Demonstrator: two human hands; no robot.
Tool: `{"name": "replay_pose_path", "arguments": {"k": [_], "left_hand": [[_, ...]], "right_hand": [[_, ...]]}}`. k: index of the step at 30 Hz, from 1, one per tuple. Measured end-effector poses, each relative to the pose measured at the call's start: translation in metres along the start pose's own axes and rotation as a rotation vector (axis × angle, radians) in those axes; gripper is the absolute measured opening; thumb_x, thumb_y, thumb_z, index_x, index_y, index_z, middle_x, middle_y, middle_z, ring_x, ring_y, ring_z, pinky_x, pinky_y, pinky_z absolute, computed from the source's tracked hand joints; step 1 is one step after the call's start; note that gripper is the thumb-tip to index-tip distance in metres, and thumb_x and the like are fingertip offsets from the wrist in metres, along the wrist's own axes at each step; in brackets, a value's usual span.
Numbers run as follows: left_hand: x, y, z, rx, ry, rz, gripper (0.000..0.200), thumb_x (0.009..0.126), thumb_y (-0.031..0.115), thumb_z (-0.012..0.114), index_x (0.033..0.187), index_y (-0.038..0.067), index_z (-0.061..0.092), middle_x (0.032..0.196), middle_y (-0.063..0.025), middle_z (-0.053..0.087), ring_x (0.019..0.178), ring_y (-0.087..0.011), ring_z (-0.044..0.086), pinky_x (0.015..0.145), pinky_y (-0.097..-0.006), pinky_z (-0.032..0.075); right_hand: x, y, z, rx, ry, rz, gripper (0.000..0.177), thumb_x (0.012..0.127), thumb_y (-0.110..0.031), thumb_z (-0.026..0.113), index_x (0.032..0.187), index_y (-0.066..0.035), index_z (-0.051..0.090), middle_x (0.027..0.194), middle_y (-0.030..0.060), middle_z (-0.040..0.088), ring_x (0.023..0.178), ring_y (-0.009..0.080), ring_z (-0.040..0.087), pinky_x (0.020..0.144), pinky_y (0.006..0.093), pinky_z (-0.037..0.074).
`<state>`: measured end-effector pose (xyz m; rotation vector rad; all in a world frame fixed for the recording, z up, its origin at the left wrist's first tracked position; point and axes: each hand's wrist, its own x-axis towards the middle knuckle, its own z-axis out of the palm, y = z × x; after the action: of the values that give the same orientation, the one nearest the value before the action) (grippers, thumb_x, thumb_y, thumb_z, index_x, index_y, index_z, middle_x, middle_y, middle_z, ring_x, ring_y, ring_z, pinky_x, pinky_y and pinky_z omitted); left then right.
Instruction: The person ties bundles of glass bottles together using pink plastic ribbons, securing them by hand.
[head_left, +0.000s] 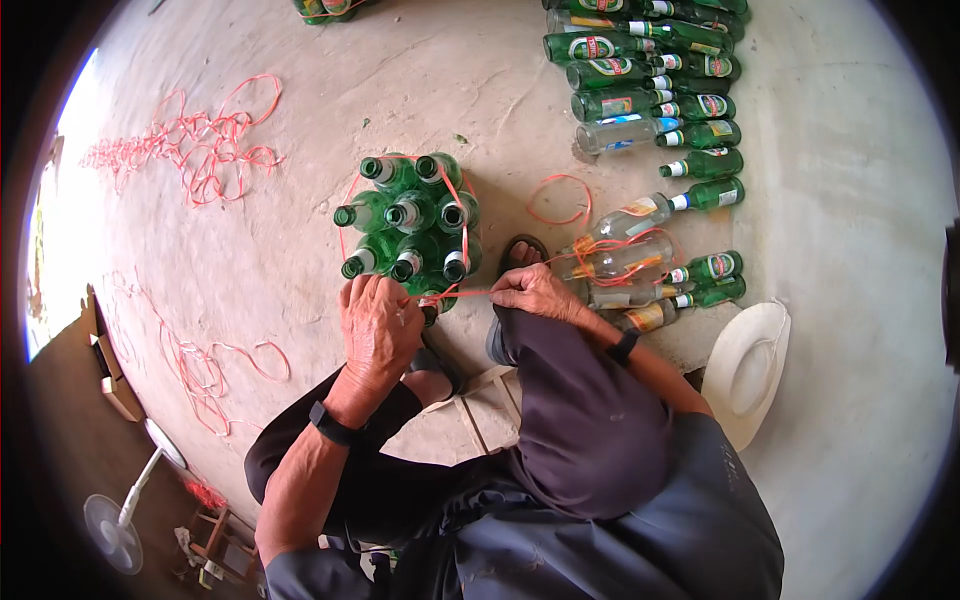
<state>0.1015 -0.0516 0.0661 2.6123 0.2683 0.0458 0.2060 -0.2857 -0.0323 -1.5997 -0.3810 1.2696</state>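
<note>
Several green bottles (408,214) stand upright in a tight cluster on the floor, with a pink-red plastic cord (466,190) looped around and across them. At the cluster's near edge, my left hand (380,325) has its fingers closed on the cord. My right hand (540,293) pinches the same cord further right, near my knee. Between the two hands the cord runs nearly straight, and a knot or crossing shows close to my left hand. My left hand partly hides the nearest bottles.
Rows of bottles (610,103) lie on the floor at the right. Loose pink cord (213,150) is spread at the left. A pale hat (748,370) lies at the right, a fan (115,530) stands lower left, and more bottles (325,8) are at the top edge.
</note>
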Motion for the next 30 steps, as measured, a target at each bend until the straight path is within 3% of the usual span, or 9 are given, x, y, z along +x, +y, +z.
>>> {"name": "replay_pose_path", "arguments": {"k": [6, 14, 22, 23, 25, 27, 29, 30], "left_hand": [[-0.002, -0.001, -0.002, 0.024, 0.002, -0.061, 0.015, 0.073, 0.012, 0.065, 0.074, 0.011, 0.05, 0.068, -0.0036, 0.054, 0.072, -0.0241, 0.054, 0.074, -0.0409, 0.034], [0.009, -0.007, -0.009, 0.072, -0.095, -0.033, 0.016, 0.075, 0.012, 0.063, 0.076, 0.01, 0.048, 0.065, -0.0047, 0.054, 0.067, -0.0255, 0.055, 0.074, -0.0413, 0.035], [0.033, -0.006, -0.028, 0.056, -0.245, -0.06, 0.018, 0.076, 0.01, 0.061, 0.092, 0.006, 0.056, 0.07, -0.0077, 0.056, 0.073, -0.0276, 0.057, 0.081, -0.043, 0.036], [0.036, -0.005, -0.029, 0.057, -0.249, -0.062, 0.018, 0.076, 0.01, 0.061, 0.092, 0.006, 0.056, 0.07, -0.0077, 0.056, 0.073, -0.0276, 0.057, 0.081, -0.043, 0.036], [0.041, -0.002, -0.03, 0.198, -0.203, 0.147, 0.018, 0.075, 0.01, 0.062, 0.092, 0.007, 0.059, 0.071, -0.008, 0.057, 0.076, -0.0264, 0.057, 0.082, -0.0425, 0.035], [0.045, -0.003, -0.03, 0.194, -0.222, 0.146, 0.012, 0.075, 0.009, 0.061, 0.087, 0.005, 0.06, 0.074, -0.0097, 0.058, 0.077, -0.0275, 0.056, 0.083, -0.0413, 0.035], [0.047, -0.01, -0.028, 0.122, -0.244, 0.147, 0.01, 0.075, 0.01, 0.06, 0.085, 0.005, 0.06, 0.074, -0.0095, 0.058, 0.075, -0.0269, 0.056, 0.083, -0.0412, 0.035], [0.049, -0.012, -0.028, 0.078, -0.25, 0.152, 0.011, 0.075, 0.007, 0.059, 0.085, 0.003, 0.06, 0.074, -0.0115, 0.058, 0.075, -0.0291, 0.057, 0.078, -0.0411, 0.04]], "right_hand": [[0.007, 0.008, 0.001, 0.033, -0.023, -0.042, 0.025, 0.084, -0.022, 0.067, 0.089, 0.003, 0.068, 0.074, 0.0065, 0.068, 0.071, 0.0091, 0.06, 0.068, 0.0273, 0.048], [0.009, -0.006, 0.001, -0.118, -0.064, -0.123, 0.025, 0.086, -0.023, 0.064, 0.091, 0.001, 0.069, 0.076, 0.0137, 0.069, 0.071, 0.0158, 0.065, 0.069, 0.0308, 0.05], [0.01, -0.022, -0.004, -0.112, -0.147, -0.151, 0.024, 0.086, -0.023, 0.063, 0.086, 0.0, 0.07, 0.073, 0.0132, 0.068, 0.069, 0.0146, 0.064, 0.068, 0.0299, 0.05], [0.01, -0.024, -0.004, -0.126, -0.157, -0.15, 0.024, 0.087, -0.022, 0.062, 0.086, 0.0, 0.071, 0.073, 0.0132, 0.068, 0.068, 0.0142, 0.064, 0.067, 0.0296, 0.05], [0.009, -0.025, -0.006, -0.134, -0.154, -0.135, 0.024, 0.087, -0.022, 0.061, 0.085, 0.0, 0.071, 0.072, 0.0128, 0.068, 0.068, 0.0139, 0.064, 0.067, 0.0294, 0.05], [0.009, -0.026, -0.008, -0.141, -0.152, -0.124, 0.024, 0.088, -0.022, 0.06, 0.085, -0.001, 0.071, 0.071, 0.0125, 0.067, 0.067, 0.0136, 0.063, 0.066, 0.0291, 0.049], [0.009, -0.026, -0.008, -0.121, -0.12, -0.124, 0.023, 0.088, -0.019, 0.06, 0.083, 0.001, 0.069, 0.072, 0.0065, 0.068, 0.07, 0.01, 0.062, 0.068, 0.0264, 0.049], [0.009, -0.025, -0.008, -0.095, -0.116, -0.114, 0.023, 0.088, -0.018, 0.06, 0.082, 0.002, 0.068, 0.071, 0.0053, 0.067, 0.069, 0.0086, 0.061, 0.067, 0.0259, 0.048]]}}
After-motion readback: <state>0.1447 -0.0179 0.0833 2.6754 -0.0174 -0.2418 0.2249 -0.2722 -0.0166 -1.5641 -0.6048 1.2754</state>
